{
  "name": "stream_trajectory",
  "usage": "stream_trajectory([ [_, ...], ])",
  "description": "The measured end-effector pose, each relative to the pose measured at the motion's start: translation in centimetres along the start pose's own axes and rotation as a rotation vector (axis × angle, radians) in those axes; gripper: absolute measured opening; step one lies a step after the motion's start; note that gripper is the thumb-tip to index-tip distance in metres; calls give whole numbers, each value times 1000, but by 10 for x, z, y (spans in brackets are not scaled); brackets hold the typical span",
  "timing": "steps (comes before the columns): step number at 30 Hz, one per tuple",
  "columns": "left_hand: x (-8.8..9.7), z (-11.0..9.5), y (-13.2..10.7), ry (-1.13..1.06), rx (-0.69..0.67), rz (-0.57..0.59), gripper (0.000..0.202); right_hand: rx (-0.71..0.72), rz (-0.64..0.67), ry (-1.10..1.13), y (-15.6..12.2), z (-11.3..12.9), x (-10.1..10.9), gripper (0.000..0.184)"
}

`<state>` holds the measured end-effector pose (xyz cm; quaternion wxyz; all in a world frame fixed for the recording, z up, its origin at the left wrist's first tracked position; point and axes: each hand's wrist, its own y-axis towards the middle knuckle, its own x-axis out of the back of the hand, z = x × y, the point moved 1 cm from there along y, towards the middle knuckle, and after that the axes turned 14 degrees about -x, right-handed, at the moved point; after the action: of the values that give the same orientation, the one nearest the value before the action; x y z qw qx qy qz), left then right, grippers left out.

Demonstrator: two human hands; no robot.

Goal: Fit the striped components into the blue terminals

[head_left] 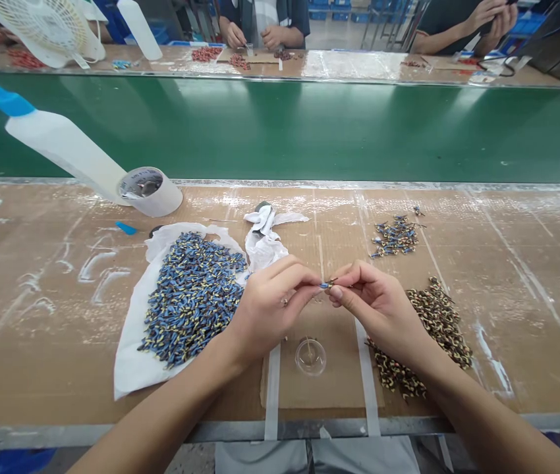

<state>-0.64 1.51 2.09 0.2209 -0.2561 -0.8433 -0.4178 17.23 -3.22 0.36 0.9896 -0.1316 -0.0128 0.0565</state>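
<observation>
My left hand pinches a tiny blue piece by its end. Against it, my right hand pinches a small dark and yellowish piece; the two pieces meet between my fingertips. To the left, a heap of small blue, yellow and dark pieces lies on a white sheet. Partly behind my right hand spreads a pile of brown and yellowish curved pieces. Farther back on the right sits a small group of blue and brown joined pieces. Below my hands stands a small clear cup with a thin stick in it.
A white bottle with a blue nozzle leans beside a tape roll at left. Crumpled white paper lies behind my left hand. Beyond the green belt, other people work near a white fan.
</observation>
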Motion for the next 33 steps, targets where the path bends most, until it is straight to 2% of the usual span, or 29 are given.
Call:
stream_trajectory([
  [5,-2,-1,-1,-211,200,-14,8,40,1,-26,0,-2,0,9],
  [10,-6,0,-2,-578,460,-107,5,54,-43,-29,0,0,1,10],
  [15,-5,3,0,-858,627,-114,15,77,-81,26,-1,4,5,11],
  [21,-5,5,-1,-1056,649,-156,19,67,-1,155,-2,9,6,10],
  [28,-5,8,-3,-1089,661,-169,22,59,29,183,-3,11,4,11],
  [33,-4,6,-2,-997,642,-150,20,50,36,170,-6,12,3,9],
])
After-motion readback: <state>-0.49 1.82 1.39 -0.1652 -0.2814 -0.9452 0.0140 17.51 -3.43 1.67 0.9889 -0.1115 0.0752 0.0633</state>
